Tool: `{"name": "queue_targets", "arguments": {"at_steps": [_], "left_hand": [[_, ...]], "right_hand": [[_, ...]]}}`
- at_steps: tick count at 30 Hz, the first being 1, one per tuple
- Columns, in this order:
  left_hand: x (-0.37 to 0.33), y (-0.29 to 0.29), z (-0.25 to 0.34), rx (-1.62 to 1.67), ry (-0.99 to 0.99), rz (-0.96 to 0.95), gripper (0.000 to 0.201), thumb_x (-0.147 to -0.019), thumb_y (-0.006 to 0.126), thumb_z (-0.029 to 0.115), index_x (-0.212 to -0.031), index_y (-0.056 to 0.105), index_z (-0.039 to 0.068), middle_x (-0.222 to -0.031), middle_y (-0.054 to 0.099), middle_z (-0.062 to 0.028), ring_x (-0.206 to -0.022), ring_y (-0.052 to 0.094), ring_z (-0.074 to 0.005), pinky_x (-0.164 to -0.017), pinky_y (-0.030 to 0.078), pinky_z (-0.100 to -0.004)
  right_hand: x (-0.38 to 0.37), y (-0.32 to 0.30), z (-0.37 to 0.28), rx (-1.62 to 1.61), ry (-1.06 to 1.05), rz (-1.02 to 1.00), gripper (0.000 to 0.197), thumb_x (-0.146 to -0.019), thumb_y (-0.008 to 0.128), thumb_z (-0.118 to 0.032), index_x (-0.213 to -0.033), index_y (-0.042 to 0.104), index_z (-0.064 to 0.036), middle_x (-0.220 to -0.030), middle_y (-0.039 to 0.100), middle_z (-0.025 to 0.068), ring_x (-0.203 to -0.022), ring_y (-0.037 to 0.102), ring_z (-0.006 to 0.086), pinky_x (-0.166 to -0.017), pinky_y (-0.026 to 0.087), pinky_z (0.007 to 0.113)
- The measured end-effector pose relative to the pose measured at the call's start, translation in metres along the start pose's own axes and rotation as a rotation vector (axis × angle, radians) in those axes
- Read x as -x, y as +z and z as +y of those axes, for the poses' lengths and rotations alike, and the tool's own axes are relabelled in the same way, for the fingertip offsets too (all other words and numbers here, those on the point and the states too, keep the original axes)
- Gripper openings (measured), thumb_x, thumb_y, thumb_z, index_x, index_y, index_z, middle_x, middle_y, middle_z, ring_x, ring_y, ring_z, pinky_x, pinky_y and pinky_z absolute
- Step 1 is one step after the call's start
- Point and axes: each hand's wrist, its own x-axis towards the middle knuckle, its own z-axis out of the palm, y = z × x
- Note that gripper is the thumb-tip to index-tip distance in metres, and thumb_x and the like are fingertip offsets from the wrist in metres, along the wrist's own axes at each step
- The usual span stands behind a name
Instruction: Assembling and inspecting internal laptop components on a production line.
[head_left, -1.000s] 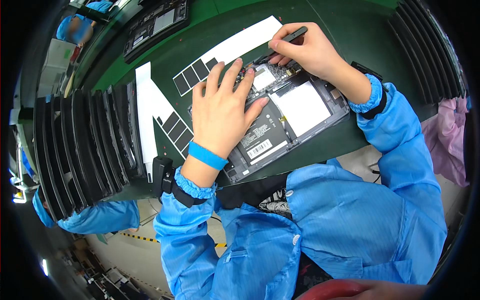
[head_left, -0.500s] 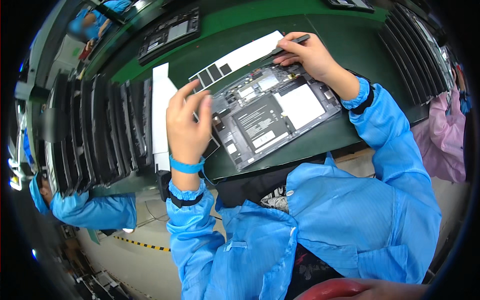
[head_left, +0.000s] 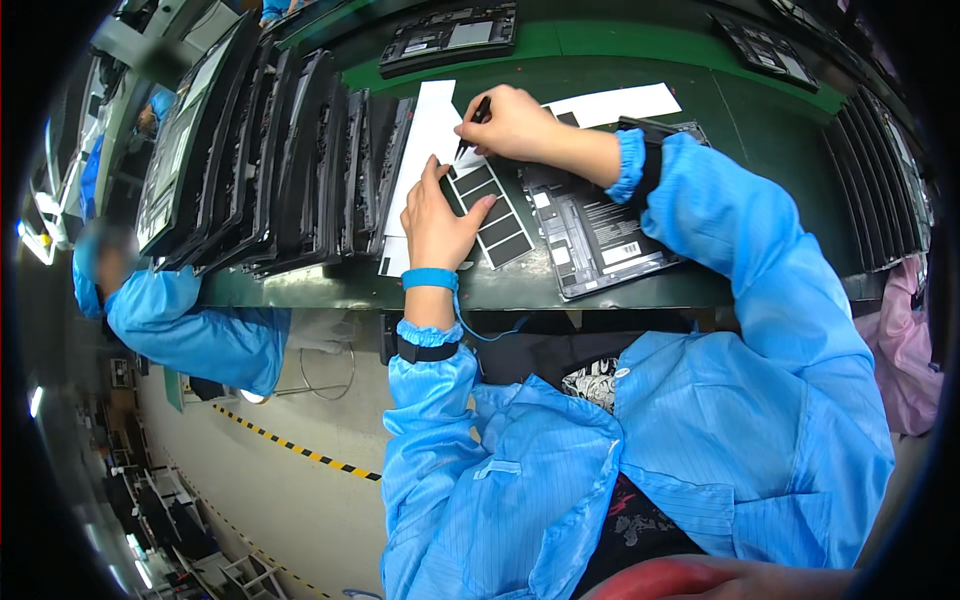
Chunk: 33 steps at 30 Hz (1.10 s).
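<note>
Black tweezers [head_left: 480,112] sit in my right hand [head_left: 515,122], their tips pointing down at the top of a white sheet with black rectangular stickers [head_left: 503,228]. My left hand [head_left: 436,225] lies at the upper left of that sheet, thumb and fingers apart, fingertips close to the tweezer tips. Whether it pinches the sheet's edge is hard to see. An opened laptop base [head_left: 585,240], with its black battery and inner parts showing, lies right of the sheet. My right forearm and sleeve cover part of it.
Laptop bases stand in a tight row [head_left: 300,150] at the left. Another upright stack [head_left: 875,180] is at the right. White strips [head_left: 425,125] lie left of my hands, and a white sheet [head_left: 630,103] lies behind the laptop. A co-worker's blue sleeve [head_left: 220,335] is at lower left.
My right hand has moved left with the tweezers, from above the laptop to the sticker sheet. My left hand has come down onto that sheet. The whole view has shifted.
</note>
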Motion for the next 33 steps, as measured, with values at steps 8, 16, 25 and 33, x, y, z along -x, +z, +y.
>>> {"name": "queue_targets", "arguments": {"at_steps": [8,16,25,33], "left_hand": [[-0.001,0.001,-0.004,-0.045,-0.022,-0.042,0.093,-0.07,0.077,0.044,-0.141,0.034,0.002,-0.134,0.052,-0.0106,-0.13,0.038,-0.0294,-0.106,0.026,-0.0452],[-0.007,-0.002,0.004,-0.015,-0.094,-0.097,0.099,-0.064,0.081,0.045,-0.14,0.035,0.001,-0.134,0.052,-0.0102,-0.13,0.039,-0.0282,-0.105,0.029,-0.045],[-0.002,-0.014,0.041,0.034,0.177,0.04,0.05,-0.08,0.071,0.023,-0.121,0.055,-0.001,-0.125,0.056,-0.02,-0.119,0.05,-0.0358,-0.099,0.04,-0.0406],[0.035,0.015,0.093,0.172,0.371,-0.102,0.042,-0.081,0.067,0.026,-0.115,0.06,0.004,-0.129,0.054,-0.0149,-0.123,0.047,-0.0341,-0.097,0.04,-0.0446]], "right_hand": [[-0.005,0.018,0.007,-0.03,0.02,0.056,0.019,-0.075,0.064,-0.016,-0.077,0.069,0.0016,-0.065,0.068,0.0135,-0.061,0.069,0.0201,-0.066,0.055,0.03],[-0.004,0.015,0.022,-0.297,-0.018,0.089,0.016,-0.081,0.066,-0.008,-0.084,0.066,0.0078,-0.074,0.068,0.0133,-0.067,0.069,0.0162,-0.061,0.056,0.025],[0.083,-0.089,0.015,-0.451,0.077,0.175,0.026,-0.088,0.066,-0.019,-0.102,0.065,0.0036,-0.089,0.068,0.0139,-0.08,0.07,0.0192,-0.07,0.057,0.026],[0.121,-0.098,0.035,-0.53,0.265,0.19,0.023,-0.087,0.066,-0.015,-0.101,0.065,0.0038,-0.091,0.068,0.0149,-0.082,0.07,0.0206,-0.073,0.057,0.027]]}}
